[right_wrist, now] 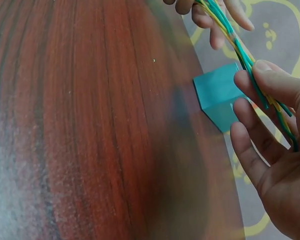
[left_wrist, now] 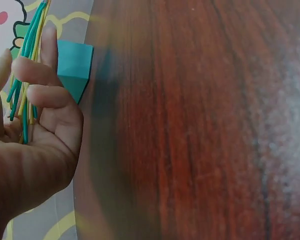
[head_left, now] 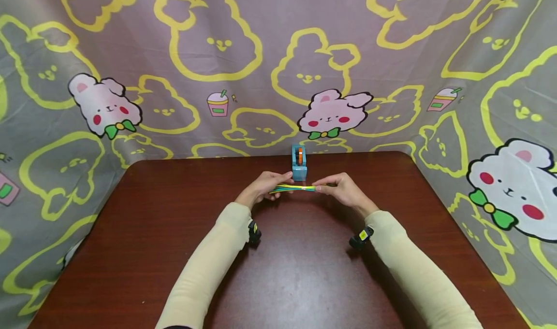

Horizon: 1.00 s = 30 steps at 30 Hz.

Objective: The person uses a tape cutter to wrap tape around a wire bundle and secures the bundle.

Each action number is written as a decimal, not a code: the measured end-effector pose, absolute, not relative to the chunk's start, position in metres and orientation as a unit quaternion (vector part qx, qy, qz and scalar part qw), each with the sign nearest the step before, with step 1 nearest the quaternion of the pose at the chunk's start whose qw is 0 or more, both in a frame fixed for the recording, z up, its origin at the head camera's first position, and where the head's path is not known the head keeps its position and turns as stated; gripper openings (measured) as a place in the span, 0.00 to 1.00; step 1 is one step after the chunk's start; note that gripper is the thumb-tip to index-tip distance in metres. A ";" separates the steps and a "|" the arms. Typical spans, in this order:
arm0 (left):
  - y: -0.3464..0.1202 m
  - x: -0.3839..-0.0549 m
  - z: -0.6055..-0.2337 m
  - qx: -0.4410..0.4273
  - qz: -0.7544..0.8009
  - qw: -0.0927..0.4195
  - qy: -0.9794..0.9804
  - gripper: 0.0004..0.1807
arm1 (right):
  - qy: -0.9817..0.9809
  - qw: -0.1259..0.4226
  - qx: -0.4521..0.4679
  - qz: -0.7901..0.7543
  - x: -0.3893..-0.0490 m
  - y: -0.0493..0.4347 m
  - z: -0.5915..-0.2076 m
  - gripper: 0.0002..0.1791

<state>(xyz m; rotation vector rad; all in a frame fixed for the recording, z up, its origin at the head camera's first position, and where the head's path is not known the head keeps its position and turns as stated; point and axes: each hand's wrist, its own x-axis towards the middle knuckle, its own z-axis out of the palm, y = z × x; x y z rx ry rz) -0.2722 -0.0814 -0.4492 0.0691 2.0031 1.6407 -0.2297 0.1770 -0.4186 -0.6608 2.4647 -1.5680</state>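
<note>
A bundle of thin green and yellow wires (head_left: 296,188) is held level between both hands over the far part of the table, with a clear shiny band around its middle. My left hand (head_left: 266,186) holds the left end; in the left wrist view the loose wire ends (left_wrist: 25,100) lie between thumb and curled fingers. At the other end my right hand (head_left: 345,191) pinches the wires (right_wrist: 247,62) between thumb and index finger, its other fingers spread apart. Just beyond the bundle stands a blue tape dispenser (head_left: 299,173) with an orange core.
The brown wooden table (head_left: 296,261) reaches back to a patterned cloth (head_left: 261,39), which hangs behind it and along both sides. A small light speck (head_left: 143,302) lies near the front left. Each wrist wears a black camera (head_left: 362,237).
</note>
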 end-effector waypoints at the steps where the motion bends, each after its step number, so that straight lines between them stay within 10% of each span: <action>1: -0.081 -0.272 -0.449 0.027 0.609 0.279 0.742 0.26 | 0.823 0.073 -0.220 -0.518 -0.229 0.177 -0.418 0.10; 30: -0.079 -0.264 -0.448 0.064 0.616 0.216 0.755 0.11 | 0.822 0.055 -0.205 -0.529 -0.240 0.179 -0.431 0.12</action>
